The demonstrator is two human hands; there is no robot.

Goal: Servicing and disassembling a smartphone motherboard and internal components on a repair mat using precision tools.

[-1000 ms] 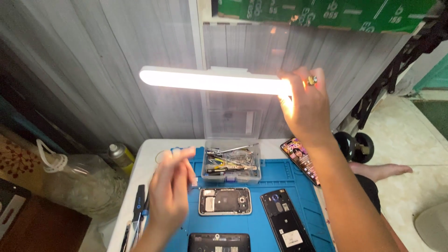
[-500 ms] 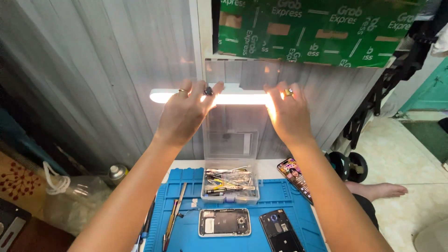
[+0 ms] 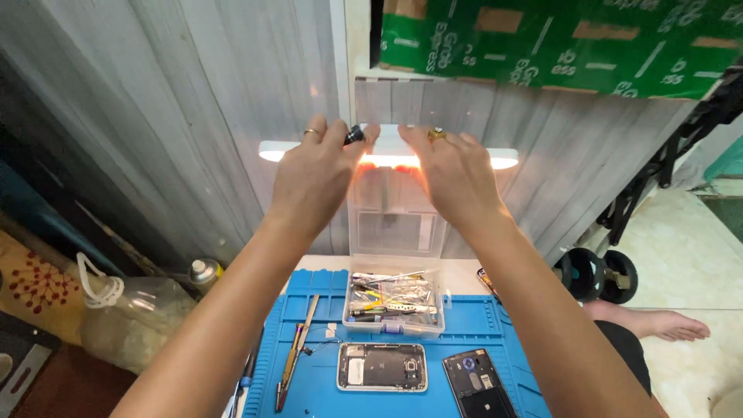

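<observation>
Both of your hands are raised to the lit light bar (image 3: 495,159) that runs level across the grey panelled wall (image 3: 193,93), well above the bench (image 3: 325,263). Your left hand (image 3: 313,174) covers the bar just left of its middle; its thumb and forefinger pinch a small dark cylinder (image 3: 354,135) at the bar's top edge, and there is a ring on one finger. Your right hand (image 3: 453,174) lies over the bar just right of the middle, fingers loosely curled against it and holding nothing you can see, with a gold ring (image 3: 437,135) on one finger. The two hands are near each other but apart, and the light glows orange through the gap between them.

Below, a blue work mat (image 3: 309,302) lies on the bench. At its back edge sits a clear plastic box (image 3: 395,306) full of small tools, its lid standing open against the wall. In front of the box lies an opened phone (image 3: 381,366), back off, and a second dark phone (image 3: 478,381) lies just to its right. Tweezers (image 3: 298,348) rest on the left part of the mat. A green printed carton (image 3: 557,42) hangs above the bar.
</observation>
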